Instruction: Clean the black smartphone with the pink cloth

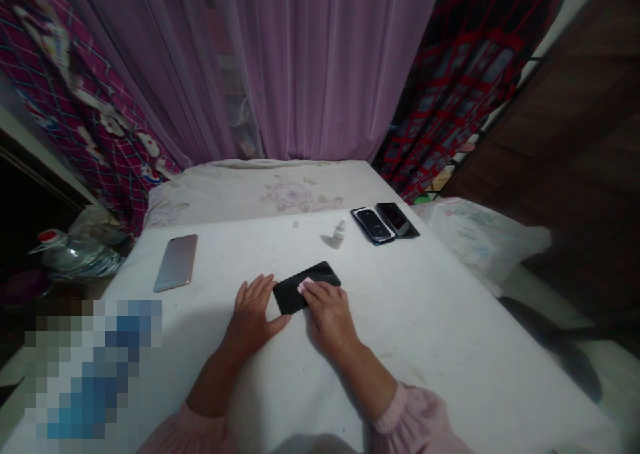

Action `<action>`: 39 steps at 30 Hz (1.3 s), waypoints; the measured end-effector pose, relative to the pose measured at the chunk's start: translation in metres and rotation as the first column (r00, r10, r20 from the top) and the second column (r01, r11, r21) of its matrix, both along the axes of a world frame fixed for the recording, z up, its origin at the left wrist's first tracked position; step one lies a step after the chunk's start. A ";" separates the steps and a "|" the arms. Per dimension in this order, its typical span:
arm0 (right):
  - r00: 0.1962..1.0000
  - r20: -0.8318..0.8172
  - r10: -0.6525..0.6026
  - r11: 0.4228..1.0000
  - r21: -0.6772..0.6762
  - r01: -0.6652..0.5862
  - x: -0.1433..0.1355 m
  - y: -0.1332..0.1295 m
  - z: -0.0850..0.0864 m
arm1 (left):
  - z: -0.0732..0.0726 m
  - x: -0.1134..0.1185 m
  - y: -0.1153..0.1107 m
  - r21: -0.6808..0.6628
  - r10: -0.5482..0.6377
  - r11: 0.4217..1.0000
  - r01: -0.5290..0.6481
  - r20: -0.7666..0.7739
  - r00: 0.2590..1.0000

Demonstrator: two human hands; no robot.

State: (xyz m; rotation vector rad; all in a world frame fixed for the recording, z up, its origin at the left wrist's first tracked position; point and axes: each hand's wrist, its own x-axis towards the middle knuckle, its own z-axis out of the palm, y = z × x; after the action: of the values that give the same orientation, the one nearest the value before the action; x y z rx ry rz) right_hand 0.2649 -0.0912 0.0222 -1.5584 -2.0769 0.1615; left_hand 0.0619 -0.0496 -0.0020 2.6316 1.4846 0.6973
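Observation:
A black phone (290, 295) lies at a slant on the white tabletop, near the middle of the view. My left hand (254, 315) rests at its left end, thumb and fingers spread around the corner and touching the edge. Over the right part of the phone, my right hand (330, 314) presses a small pale pink cloth (305, 285) against the surface with its fingertips. Behind the phone a small white bottle (339, 235) stands upright. A rose-gold phone (176, 263) lies apart on the left.
Several dark phones (375, 225) lie at the back right, some stacked. A tiny pale square (296, 225) is near the cloth seam. Purple curtains (310, 67) hang behind the table. A plastic bag (480, 234) is beyond the right edge; a large bottle (80, 254) stands left.

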 end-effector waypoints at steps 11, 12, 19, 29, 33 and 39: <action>0.985 -0.062 0.163 0.986 0.049 -0.160 -0.013 -0.005 0.002 | -0.001 0.000 -0.001 0.025 0.004 1.000 -0.003 -0.018 1.000; 0.984 -0.061 0.165 0.986 0.044 -0.163 -0.013 -0.005 0.002 | -0.001 0.000 -0.001 0.029 0.002 1.000 -0.002 -0.015 1.000; 0.985 -0.075 0.158 0.986 0.064 -0.153 -0.014 -0.005 -0.002 | -0.005 -0.002 0.000 0.048 -0.013 0.999 0.013 -0.011 1.000; 0.985 -0.068 0.158 0.981 0.121 -0.149 -0.015 -0.002 -0.001 | -0.018 -0.009 0.004 0.073 -0.019 0.997 0.019 -0.002 1.000; 0.987 -0.104 0.120 0.991 0.067 -0.113 -0.017 0.005 -0.004 | -0.016 -0.008 0.004 -0.011 0.010 1.000 -0.010 -0.022 1.000; 0.992 -0.115 0.060 0.998 0.040 -0.056 -0.020 0.020 -0.004 | -0.012 -0.006 0.003 -0.070 0.044 0.997 -0.046 -0.023 0.999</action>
State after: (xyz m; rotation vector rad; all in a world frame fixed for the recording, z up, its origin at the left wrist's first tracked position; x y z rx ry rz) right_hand 0.2448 -0.0708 0.0184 -1.4333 -2.0239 0.2281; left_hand 0.0558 -0.0465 -0.0136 2.5699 1.5485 0.6103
